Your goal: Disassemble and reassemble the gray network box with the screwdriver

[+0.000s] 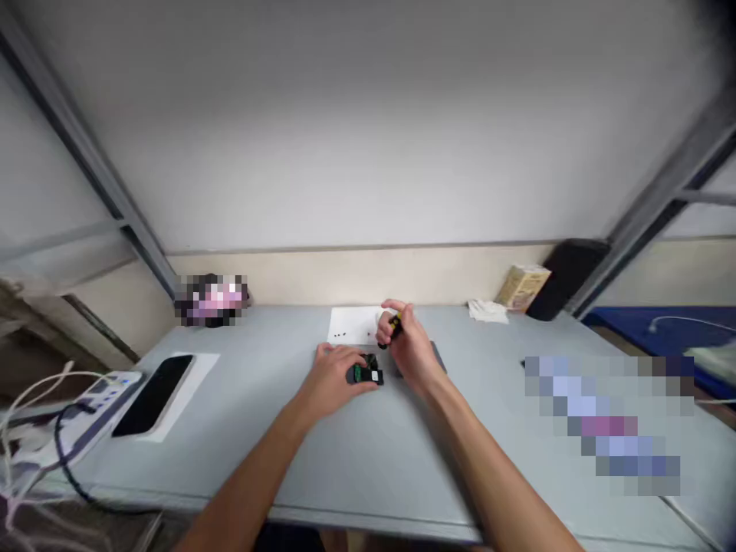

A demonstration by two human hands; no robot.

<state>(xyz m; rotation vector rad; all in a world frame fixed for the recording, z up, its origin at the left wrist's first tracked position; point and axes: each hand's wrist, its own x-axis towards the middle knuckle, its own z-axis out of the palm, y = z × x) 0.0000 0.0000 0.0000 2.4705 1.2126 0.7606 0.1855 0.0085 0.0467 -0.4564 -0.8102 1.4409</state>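
My left hand (336,377) rests on the table with its fingers and thumb curled around a small black device (375,376). A green circuit board (359,373) shows in the device's open side. To the right and slightly above it, my right hand (405,341) is closed on a short black-and-yellow screwdriver (395,325); its index finger sticks out and I cannot make out the tip. Behind both hands lies a white sheet of paper (353,322) with several tiny dark pieces on it, like screws. A flat dark grey object (438,356) is partly hidden under my right wrist.
At left lie a phone (154,395) on white paper and a power strip (106,399) with tangled cables. A small yellowish box (523,287), a tissue (487,310) and a black case (566,276) stand at back right. Blurred items occupy the back left and right side.
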